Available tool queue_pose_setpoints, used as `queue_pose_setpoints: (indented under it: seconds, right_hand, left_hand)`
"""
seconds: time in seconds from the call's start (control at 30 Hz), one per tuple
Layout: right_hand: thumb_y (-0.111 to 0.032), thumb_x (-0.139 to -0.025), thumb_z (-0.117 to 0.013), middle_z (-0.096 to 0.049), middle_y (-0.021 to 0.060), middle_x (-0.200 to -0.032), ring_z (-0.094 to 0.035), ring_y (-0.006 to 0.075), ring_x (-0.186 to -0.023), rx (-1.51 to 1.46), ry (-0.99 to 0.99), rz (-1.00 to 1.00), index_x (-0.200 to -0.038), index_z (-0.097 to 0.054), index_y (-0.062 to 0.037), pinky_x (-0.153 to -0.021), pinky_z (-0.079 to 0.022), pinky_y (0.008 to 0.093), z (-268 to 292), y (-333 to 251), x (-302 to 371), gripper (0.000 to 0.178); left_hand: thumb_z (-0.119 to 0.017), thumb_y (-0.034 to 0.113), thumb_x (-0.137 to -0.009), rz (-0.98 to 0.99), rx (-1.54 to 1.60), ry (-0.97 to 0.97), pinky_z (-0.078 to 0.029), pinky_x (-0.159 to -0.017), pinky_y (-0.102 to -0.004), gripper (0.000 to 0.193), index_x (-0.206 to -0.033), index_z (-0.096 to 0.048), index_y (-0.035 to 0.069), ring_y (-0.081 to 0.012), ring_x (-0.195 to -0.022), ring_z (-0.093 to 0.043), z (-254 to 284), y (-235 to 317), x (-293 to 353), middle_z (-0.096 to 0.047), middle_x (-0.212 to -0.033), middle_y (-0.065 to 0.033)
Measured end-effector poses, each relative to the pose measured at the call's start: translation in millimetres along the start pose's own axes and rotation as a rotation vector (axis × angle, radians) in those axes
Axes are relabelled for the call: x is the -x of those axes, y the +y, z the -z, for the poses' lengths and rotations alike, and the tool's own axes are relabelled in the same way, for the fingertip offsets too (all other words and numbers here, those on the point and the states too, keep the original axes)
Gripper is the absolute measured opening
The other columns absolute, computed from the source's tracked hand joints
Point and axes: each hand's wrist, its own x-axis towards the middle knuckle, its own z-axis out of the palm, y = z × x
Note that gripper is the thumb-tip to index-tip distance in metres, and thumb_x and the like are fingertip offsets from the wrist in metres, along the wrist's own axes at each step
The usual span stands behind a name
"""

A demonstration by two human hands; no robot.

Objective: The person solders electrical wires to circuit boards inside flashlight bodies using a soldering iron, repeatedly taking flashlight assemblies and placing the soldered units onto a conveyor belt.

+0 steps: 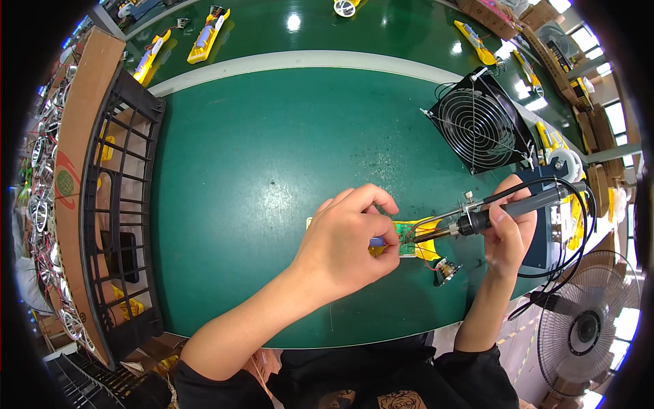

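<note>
A yellow flashlight housing (427, 230) lies on the green bench, partly covered by my left hand (351, 238). Inside the housing sits a green circuit board (407, 247), and a bit of a purple battery cell (377, 241) shows under my fingers. My left thumb and fingers are closed together at the board's left edge; what they pinch is hidden. In my right hand (509, 228) is a soldering iron (480, 221), its tip down at the board. A thin metal tube (436, 219) clamped to the iron reaches the same spot. Thin wires join the housing to a round lamp head (446, 271).
A black square fan (477, 123) stands at the far right of the bench (272, 136). On the left rises a black plastic crate (122, 198) beside a cardboard box (78, 177). Yellow flashlight bodies (208, 37) lie beyond the pale ledge. Black cables (582, 225) loop at right, above a floor fan (584, 330).
</note>
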Motion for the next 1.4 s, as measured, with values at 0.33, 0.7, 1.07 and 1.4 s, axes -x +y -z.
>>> queue_pose_setpoints:
  seconds: [0.33,0.7,1.07,1.4]
  right_hand:
    - [-0.008,-0.067,-0.053,-0.039,-0.0003,-0.059,-0.029,0.0021,-0.040,-0.010,0.010,0.017,-0.069,-0.042,-0.0015,-0.035,-0.020,0.0167,1,1,-1,0.012]
    - [-0.008,-0.064,-0.054,-0.040,0.0012,-0.063,-0.032,0.0037,-0.046,-0.061,0.052,0.033,-0.068,-0.041,-0.0018,-0.040,-0.023,0.0175,4,5,1,0.014]
    - [-0.008,-0.065,-0.056,-0.044,0.0049,-0.068,-0.036,0.0072,-0.055,0.066,-0.064,0.154,-0.070,-0.044,-0.0014,-0.049,-0.028,0.0204,10,5,4,0.015]
    - [-0.009,-0.064,-0.057,-0.043,0.0048,-0.069,-0.036,0.0069,-0.056,0.022,-0.041,0.133,-0.072,-0.043,-0.0014,-0.049,-0.027,0.0199,11,2,5,0.018]
  left_hand:
    - [-0.064,0.001,-0.056,0.023,0.019,-0.028,-0.045,-0.059,-0.0240,0.006,-0.060,-0.059,0.001,-0.0127,-0.062,-0.050,2,1,-2,-0.053,-0.084,-0.0049]
    - [-0.064,0.000,-0.058,0.051,0.018,-0.052,-0.048,-0.058,-0.0234,0.006,-0.062,-0.059,0.000,-0.0125,-0.062,-0.051,3,1,-1,-0.053,-0.084,-0.0059]
    - [-0.063,-0.001,-0.059,0.046,0.034,-0.063,-0.048,-0.059,-0.0237,0.006,-0.063,-0.059,-0.001,-0.0124,-0.062,-0.052,3,2,-2,-0.053,-0.084,-0.0069]
    - [-0.063,-0.001,-0.059,0.051,0.033,-0.069,-0.049,-0.059,-0.0239,0.006,-0.062,-0.058,-0.001,-0.0126,-0.061,-0.053,3,3,-3,-0.053,-0.083,-0.0071]
